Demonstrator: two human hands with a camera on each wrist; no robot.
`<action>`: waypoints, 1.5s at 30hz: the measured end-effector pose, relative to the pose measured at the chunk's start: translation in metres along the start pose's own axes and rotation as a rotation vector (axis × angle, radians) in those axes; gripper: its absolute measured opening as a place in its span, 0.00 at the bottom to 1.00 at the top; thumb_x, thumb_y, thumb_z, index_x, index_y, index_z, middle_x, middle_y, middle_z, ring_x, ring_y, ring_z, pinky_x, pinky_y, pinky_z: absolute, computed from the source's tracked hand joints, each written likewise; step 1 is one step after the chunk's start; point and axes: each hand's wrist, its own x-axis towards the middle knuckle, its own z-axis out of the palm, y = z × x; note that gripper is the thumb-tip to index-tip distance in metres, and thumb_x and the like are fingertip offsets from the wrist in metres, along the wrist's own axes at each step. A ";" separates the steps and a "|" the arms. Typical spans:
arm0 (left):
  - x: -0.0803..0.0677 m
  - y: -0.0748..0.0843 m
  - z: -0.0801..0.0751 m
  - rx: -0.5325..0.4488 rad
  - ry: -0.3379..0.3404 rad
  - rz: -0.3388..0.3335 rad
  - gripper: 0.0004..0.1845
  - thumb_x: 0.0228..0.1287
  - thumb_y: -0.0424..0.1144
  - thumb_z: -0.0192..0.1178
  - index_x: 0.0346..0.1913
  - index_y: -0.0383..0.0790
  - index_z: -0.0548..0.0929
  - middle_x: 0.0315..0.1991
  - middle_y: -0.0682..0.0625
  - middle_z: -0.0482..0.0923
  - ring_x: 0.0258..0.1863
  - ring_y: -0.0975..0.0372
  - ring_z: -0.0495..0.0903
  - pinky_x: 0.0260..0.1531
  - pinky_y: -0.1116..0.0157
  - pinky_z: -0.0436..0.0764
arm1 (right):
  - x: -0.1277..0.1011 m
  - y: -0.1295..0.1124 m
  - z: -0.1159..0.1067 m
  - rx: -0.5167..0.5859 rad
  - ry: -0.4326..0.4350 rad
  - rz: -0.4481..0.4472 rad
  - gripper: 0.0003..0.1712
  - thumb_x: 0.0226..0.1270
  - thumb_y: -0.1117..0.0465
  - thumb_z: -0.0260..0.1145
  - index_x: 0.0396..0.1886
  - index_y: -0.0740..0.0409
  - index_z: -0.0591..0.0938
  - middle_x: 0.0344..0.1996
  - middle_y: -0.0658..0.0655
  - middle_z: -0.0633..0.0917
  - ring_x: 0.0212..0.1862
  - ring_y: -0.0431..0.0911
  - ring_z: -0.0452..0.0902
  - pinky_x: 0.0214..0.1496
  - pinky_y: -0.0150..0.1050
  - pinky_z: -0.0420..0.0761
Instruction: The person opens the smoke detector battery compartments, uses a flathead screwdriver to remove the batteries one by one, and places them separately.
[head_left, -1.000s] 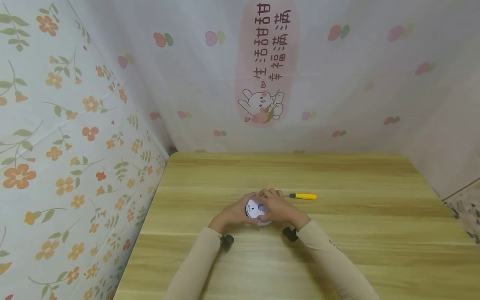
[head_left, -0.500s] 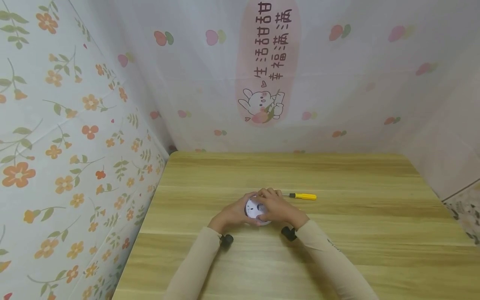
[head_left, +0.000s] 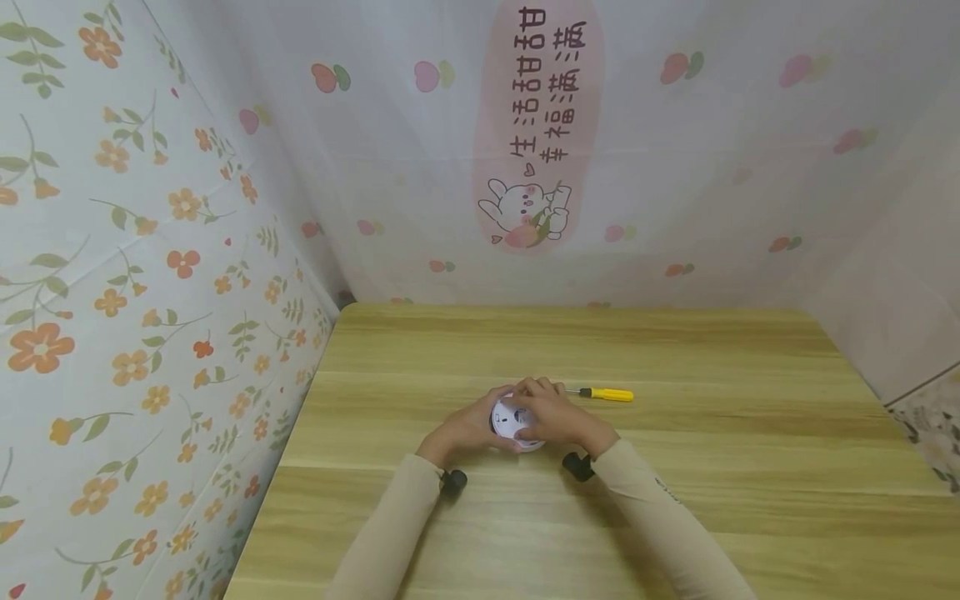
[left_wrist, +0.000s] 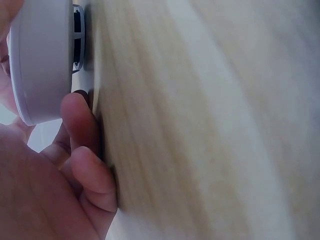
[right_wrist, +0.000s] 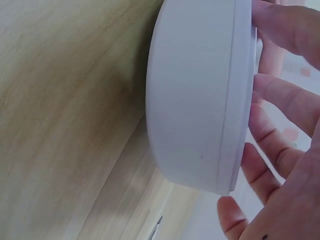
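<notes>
- Wooden surface [head_left: 675, 467], pale grain, boxed in by walls hung with flower-print and fruit-print sheeting; a pink panel with a rabbit drawing [head_left: 534, 125] hangs behind.
- Round white device [head_left: 512, 419], disc-shaped, lying on the surface near its middle, between the two hands; a slotted dark underside shows at its rim in the left wrist view [left_wrist: 77, 42].
- Left hand [head_left: 467, 427]: cups the device's left side, fingers curled against the rim and the wood, seemingly to steady it.
- Right hand [head_left: 553, 414]: laid over the device's top and right edge, fingers [right_wrist: 287, 30] wrapped round the rim, a grip that would suit twisting or prising.
- Screwdriver [head_left: 602, 392], yellow handle: just right of the device, beyond the right hand, untouched, within easy reach.
- Beige sleeves [head_left: 652, 508], a small black wrist unit on each.
</notes>
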 end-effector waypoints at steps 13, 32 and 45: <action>-0.002 0.004 0.000 -0.001 0.009 -0.037 0.59 0.45 0.54 0.76 0.76 0.53 0.50 0.70 0.49 0.64 0.61 0.58 0.71 0.61 0.56 0.71 | -0.001 -0.001 0.001 -0.030 0.024 0.043 0.33 0.55 0.49 0.73 0.62 0.48 0.78 0.54 0.55 0.75 0.56 0.52 0.66 0.49 0.46 0.63; -0.003 0.005 0.000 -0.016 0.025 -0.016 0.56 0.45 0.50 0.77 0.75 0.54 0.53 0.68 0.50 0.66 0.62 0.57 0.69 0.63 0.53 0.68 | -0.015 0.015 0.009 0.123 0.128 0.103 0.43 0.52 0.46 0.75 0.68 0.53 0.71 0.64 0.61 0.68 0.62 0.60 0.59 0.58 0.58 0.62; -0.009 0.011 0.000 -0.078 0.025 -0.062 0.55 0.48 0.51 0.74 0.76 0.55 0.51 0.70 0.50 0.65 0.65 0.55 0.68 0.66 0.48 0.65 | -0.033 0.031 0.014 0.330 0.048 0.130 0.55 0.49 0.49 0.77 0.73 0.60 0.60 0.65 0.68 0.63 0.64 0.61 0.62 0.66 0.61 0.66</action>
